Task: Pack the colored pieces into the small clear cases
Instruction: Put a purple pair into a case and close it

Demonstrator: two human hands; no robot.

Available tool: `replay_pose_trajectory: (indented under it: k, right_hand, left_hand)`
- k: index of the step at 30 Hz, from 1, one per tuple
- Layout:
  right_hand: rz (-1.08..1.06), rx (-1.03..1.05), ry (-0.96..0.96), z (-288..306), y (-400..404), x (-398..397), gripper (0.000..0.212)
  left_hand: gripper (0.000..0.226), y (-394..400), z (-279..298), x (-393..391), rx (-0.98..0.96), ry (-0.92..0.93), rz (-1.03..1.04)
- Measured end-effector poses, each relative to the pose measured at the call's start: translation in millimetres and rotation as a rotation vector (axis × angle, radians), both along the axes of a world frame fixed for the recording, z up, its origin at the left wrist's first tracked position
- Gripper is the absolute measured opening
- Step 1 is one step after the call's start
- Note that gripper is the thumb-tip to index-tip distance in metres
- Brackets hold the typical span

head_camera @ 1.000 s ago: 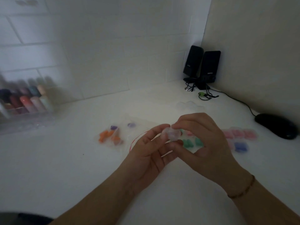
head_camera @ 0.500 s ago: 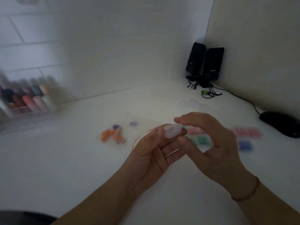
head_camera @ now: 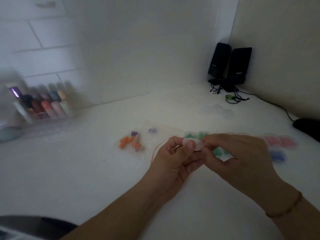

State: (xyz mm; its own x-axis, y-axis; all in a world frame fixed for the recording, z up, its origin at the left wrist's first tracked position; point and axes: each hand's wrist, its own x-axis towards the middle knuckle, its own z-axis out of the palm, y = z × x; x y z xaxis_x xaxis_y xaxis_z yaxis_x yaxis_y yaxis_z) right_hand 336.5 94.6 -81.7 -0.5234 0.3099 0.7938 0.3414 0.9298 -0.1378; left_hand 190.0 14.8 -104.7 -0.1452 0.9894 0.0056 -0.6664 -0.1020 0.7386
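A small clear case sits just right of the frame's centre, pinched between both hands above the white desk. It is rounded, cloudy-transparent plastic; blur and the covering fingertips hide whether anything is inside or whether its lid is closed. The left hand curls its fingers round the case from the left and below, thumb across the front. The right hand pinches the case's right edge with thumb and forefinger, the other fingers arched over it; a thin beaded bracelet circles that wrist.

A thin red thread curves just beside the left hand; its ends are hidden. Behind the hands lie green pieces, partly covered by the fingers. To the right, pink pieces and a blue piece show through what look like further clear cases, too blurred to count. Left of centre, orange pieces and purple pieces lie on a crinkled clear plastic bag.

Farther back, a pile of empty clear cases is barely distinguishable from the desk. In the upper right corner stand two black speakers with tangled cables. A dark computer mouse is cut off by the right edge. At the left, a clear organiser holds smeared, coloured bottles.
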Motion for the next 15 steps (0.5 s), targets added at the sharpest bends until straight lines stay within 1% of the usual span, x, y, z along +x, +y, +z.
replay_pose_trajectory:
  k: [2, 5, 6, 8, 9, 11, 12, 13, 15]
  right_hand:
    - [-0.006, -0.002, 0.002, 0, -1, -1, 0.019]
    - [0.000, -0.069, 0.024, 1, -1, -2, 0.016]
    - [0.004, -0.098, 0.029, 2, -1, -1, 0.018]
    - [0.026, -0.209, 0.056, 6, -4, -1, 0.025]
    - [0.046, -0.287, 0.087, 9, -5, -1, 0.024]
    - [0.114, -0.415, 0.127, 11, -6, -2, 0.017]
    - [0.159, -0.451, 0.107, 11, -5, -2, 0.016]
    - [0.212, -0.472, 0.067, 11, -4, -3, 0.016]
    - [0.344, -0.494, 0.014, 8, -1, -3, 0.018]
  left_hand:
    - [0.052, 0, -1, 0, -0.002, 0.011, -0.002]
    - [0.047, 0, -2, 2, 0.005, 0.039, 0.003]
    - [0.048, -1, 0, 2, 0.003, 0.052, 0.004]
    - [0.049, -2, 1, 5, -0.006, 0.097, 0.002]
    - [0.044, -3, 2, 6, -0.003, 0.145, -0.016]
    - [0.025, -7, 5, 9, 0.022, 0.302, -0.120]
    - [0.019, -10, 6, 10, 0.033, 0.380, -0.190]
    - [0.022, -12, 7, 10, 0.033, 0.438, -0.249]
    - [0.025, -18, 11, 8, 0.030, 0.482, -0.341]
